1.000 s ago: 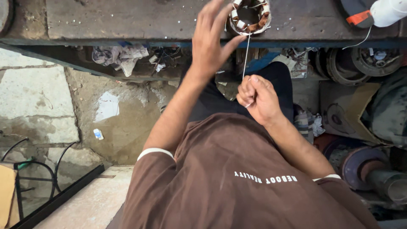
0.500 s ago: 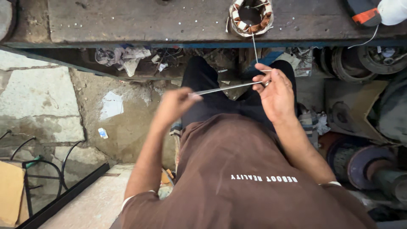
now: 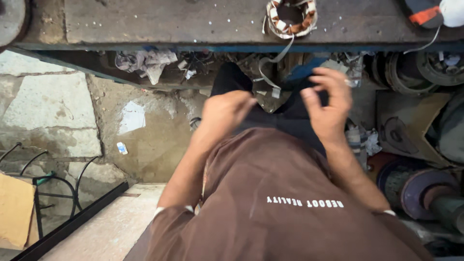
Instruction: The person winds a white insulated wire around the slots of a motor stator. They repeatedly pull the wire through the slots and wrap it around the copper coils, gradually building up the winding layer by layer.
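Observation:
A motor stator [image 3: 291, 17] with copper windings and white insulation lies on the worn metal bench [image 3: 159, 24] at the top. A pale flat strip [image 3: 273, 63] hangs from it over the bench edge, and its loose end curls between my hands. My left hand [image 3: 224, 113] is blurred above my dark trousers, fingers curled toward the strip's end; whether it holds anything cannot be seen. My right hand [image 3: 328, 104] hovers to the right of the strip, fingers bent and apart, with nothing visible in it.
A crumpled rag [image 3: 145, 63] and small clutter sit under the bench. Round motor parts [image 3: 425, 67] and heavy cylinders [image 3: 420, 186] crowd the right side. At the left are stone floor, a black wire frame [image 3: 48, 188] and cardboard [image 3: 14, 210]. A white and orange object [image 3: 437, 12] sits on the bench's top right.
The strip that was stretched taut between both hands now hangs slack from the stator. Both hands have drawn closer together below the bench edge.

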